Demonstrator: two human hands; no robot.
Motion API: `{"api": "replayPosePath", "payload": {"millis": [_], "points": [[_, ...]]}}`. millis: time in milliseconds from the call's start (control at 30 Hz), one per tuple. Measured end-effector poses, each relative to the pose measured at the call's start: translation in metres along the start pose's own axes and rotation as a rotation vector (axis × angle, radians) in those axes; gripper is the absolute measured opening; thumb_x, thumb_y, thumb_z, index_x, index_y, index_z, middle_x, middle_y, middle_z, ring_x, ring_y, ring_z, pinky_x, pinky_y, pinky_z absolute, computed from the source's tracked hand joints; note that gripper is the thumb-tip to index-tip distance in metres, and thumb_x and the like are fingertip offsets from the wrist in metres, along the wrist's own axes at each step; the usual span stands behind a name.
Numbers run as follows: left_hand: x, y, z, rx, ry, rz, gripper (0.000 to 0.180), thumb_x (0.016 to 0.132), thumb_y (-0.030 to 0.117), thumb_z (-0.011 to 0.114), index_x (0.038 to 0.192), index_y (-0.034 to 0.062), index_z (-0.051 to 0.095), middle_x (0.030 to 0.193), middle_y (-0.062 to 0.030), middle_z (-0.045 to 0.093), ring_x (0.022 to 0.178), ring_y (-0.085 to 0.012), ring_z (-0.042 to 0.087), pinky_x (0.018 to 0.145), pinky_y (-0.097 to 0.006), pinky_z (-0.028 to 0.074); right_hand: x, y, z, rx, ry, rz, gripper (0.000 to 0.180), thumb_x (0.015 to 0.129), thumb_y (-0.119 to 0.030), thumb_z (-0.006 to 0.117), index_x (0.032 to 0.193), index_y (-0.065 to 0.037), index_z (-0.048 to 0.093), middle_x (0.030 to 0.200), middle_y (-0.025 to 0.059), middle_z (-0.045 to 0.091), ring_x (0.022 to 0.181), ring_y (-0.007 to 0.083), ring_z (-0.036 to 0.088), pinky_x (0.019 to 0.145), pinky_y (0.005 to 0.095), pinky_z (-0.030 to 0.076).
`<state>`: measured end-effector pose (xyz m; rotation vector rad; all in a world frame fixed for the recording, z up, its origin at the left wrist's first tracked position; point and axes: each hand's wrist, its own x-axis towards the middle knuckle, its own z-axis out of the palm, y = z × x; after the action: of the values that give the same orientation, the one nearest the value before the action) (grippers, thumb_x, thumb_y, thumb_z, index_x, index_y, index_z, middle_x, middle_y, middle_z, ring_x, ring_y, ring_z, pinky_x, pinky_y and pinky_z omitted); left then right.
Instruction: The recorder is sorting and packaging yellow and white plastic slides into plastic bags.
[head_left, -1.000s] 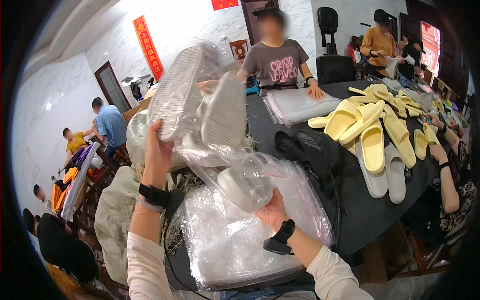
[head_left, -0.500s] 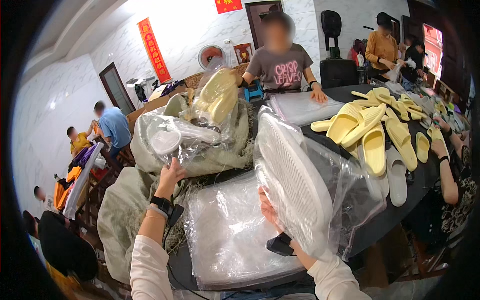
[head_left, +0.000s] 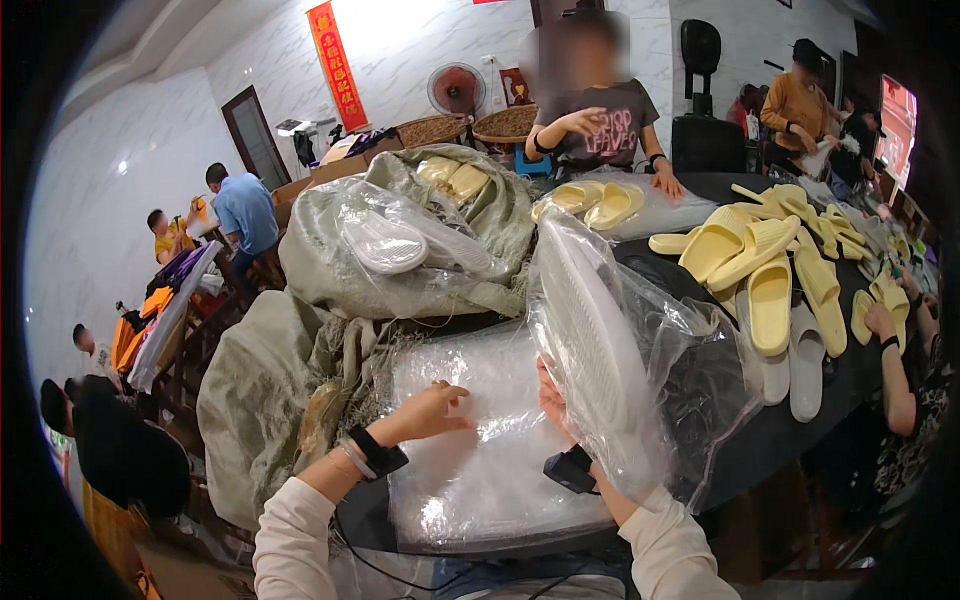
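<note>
My right hand (head_left: 552, 395) is closed on a clear plastic bag with white slippers (head_left: 590, 330) in it. The bag stands tilted, a ribbed sole facing me, and its loose end spreads to the right. My left hand (head_left: 437, 412) is empty, fingers apart, over a stack of clear plastic bags (head_left: 500, 450) on the dark table. Beyond it, another bagged pair of white slippers (head_left: 390, 242) rests on a greenish woven sack (head_left: 340, 270). Bagged yellow slippers (head_left: 455, 178) lie in the sack's mouth.
A pile of yellow slippers (head_left: 770, 290) covers the table's right side, with grey-white slippers (head_left: 806, 365) beside it. Opposite me stands a co-worker (head_left: 600, 120), with yellow slippers (head_left: 612, 205) on plastic bags before them. Another co-worker's hand (head_left: 880, 320) touches slippers at right. A second sack (head_left: 255, 400) slumps at left.
My left hand has moved away from the bagged white slippers on the sack, toward the bag stack. The co-worker opposite has let go of the bagged yellow slippers, now in the sack.
</note>
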<state>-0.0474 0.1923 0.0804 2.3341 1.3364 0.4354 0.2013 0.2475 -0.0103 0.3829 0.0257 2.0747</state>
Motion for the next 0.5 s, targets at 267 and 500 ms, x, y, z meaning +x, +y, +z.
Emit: {"api": "replayPosePath", "payload": {"millis": [267, 500], "points": [[-0.013, 0.005, -0.044, -0.286, -0.296, -0.292, 0.024, 0.093, 0.026, 0.054, 0.094, 0.0037, 0.062, 0.077, -0.0045, 0.061, 0.066, -0.0122, 0.051, 0.062, -0.029, 0.044, -0.005, 0.002, 0.003, -0.098, -0.115, 0.105, 0.038, 0.092, -0.026, 0.052, 0.117, 0.002, 0.047, 0.100, 0.0127, 0.054, 0.064, 0.0166, 0.054, 0.053, 0.0268, 0.047], [-0.082, -0.082, -0.113, -0.396, 0.782, -0.554, 0.029, 0.094, 0.028, 0.054, 0.104, 0.0009, 0.054, 0.072, -0.0012, 0.051, 0.062, -0.0100, 0.049, 0.056, -0.024, 0.042, -0.008, -0.016, 0.009, -0.104, -0.083, 0.178, 0.038, 0.092, -0.027, 0.051, 0.117, 0.002, 0.048, 0.101, 0.0132, 0.055, 0.068, 0.0177, 0.054, 0.056, 0.0277, 0.048]]}}
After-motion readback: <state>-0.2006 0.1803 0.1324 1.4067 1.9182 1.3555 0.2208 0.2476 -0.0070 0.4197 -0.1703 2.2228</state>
